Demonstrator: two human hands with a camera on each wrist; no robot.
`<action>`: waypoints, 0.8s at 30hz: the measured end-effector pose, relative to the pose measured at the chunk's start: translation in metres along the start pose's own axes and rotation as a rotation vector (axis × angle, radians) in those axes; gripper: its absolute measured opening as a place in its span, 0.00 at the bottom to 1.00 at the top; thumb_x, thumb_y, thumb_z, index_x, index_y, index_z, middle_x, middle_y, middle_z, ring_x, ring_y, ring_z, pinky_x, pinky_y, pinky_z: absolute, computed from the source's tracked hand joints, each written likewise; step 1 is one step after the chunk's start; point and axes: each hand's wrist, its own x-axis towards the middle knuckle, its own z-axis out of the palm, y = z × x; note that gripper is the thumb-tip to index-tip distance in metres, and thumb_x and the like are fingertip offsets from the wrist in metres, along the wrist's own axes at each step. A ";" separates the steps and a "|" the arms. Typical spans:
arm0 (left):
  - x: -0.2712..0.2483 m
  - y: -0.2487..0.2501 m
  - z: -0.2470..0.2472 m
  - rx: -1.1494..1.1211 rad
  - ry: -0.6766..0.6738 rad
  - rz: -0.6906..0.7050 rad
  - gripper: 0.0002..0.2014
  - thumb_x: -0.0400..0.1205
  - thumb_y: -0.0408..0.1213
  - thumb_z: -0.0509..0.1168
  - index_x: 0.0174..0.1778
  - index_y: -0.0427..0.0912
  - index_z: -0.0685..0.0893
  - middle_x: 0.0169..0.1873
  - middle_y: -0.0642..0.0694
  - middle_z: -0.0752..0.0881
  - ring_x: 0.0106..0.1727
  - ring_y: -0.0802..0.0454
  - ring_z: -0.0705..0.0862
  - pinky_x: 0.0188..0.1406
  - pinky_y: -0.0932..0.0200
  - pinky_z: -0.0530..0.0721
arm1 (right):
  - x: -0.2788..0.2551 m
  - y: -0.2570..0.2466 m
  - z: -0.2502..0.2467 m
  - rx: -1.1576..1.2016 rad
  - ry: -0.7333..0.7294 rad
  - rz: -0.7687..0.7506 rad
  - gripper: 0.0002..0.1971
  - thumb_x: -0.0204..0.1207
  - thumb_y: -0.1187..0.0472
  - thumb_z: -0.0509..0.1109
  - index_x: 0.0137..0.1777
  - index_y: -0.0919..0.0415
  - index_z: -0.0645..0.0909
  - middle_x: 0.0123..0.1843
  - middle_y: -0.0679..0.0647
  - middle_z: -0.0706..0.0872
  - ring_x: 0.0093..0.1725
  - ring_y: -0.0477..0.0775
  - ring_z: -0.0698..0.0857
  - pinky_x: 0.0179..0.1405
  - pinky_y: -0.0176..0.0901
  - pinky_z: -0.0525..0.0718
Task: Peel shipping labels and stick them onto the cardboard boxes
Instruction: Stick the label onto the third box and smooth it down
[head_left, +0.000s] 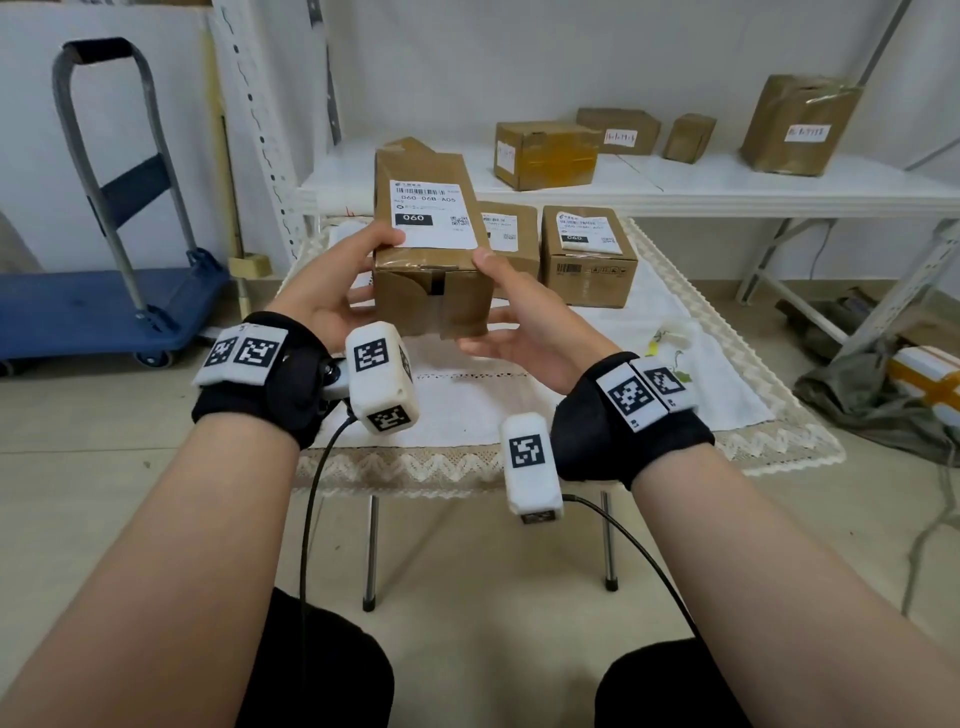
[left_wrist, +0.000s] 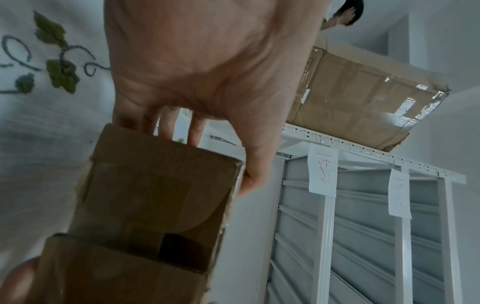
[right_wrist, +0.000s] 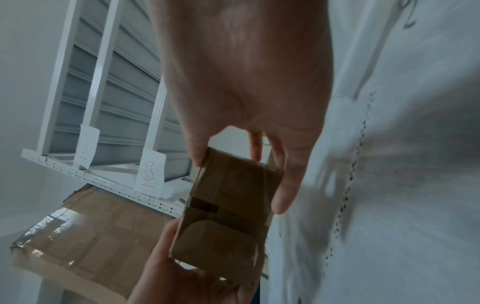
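Above cloth-covered table (head_left: 649, 364), one labelled box (head_left: 431, 260) gripped by left hand (head_left: 332, 291), right hand (head_left: 524, 317)

The cardboard box (head_left: 432, 260) hides most fingers of the left hand (head_left: 332, 291) and right hand (head_left: 524, 317) behind its sides. Behind the cardboard box, a second labelled box (head_left: 506, 234) shows only partly. Small print on the shipping label (head_left: 434, 213) is unreadable.

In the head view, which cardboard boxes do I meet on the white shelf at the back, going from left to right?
Tape-wrapped box → low box with a handwritten label → small plain box → tall box with a handwritten label.
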 end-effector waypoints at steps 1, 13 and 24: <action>0.002 0.000 -0.001 -0.022 0.015 -0.009 0.13 0.80 0.46 0.73 0.59 0.51 0.87 0.50 0.52 0.89 0.47 0.50 0.87 0.38 0.55 0.92 | 0.005 0.000 0.002 0.003 -0.002 -0.006 0.32 0.83 0.39 0.71 0.78 0.58 0.71 0.68 0.64 0.83 0.43 0.60 0.94 0.50 0.50 0.93; 0.011 0.000 -0.004 -0.205 0.111 -0.002 0.03 0.82 0.39 0.65 0.48 0.49 0.84 0.39 0.47 0.87 0.41 0.51 0.85 0.43 0.56 0.89 | 0.030 0.003 0.025 0.043 -0.016 -0.037 0.26 0.83 0.46 0.73 0.75 0.58 0.71 0.75 0.61 0.77 0.66 0.62 0.87 0.59 0.60 0.92; 0.020 -0.013 -0.014 -0.043 0.084 -0.111 0.04 0.84 0.46 0.66 0.46 0.51 0.82 0.46 0.43 0.84 0.41 0.48 0.84 0.31 0.59 0.89 | 0.028 0.006 0.028 -0.028 0.012 0.119 0.24 0.88 0.42 0.64 0.75 0.58 0.73 0.68 0.66 0.81 0.50 0.63 0.92 0.60 0.58 0.92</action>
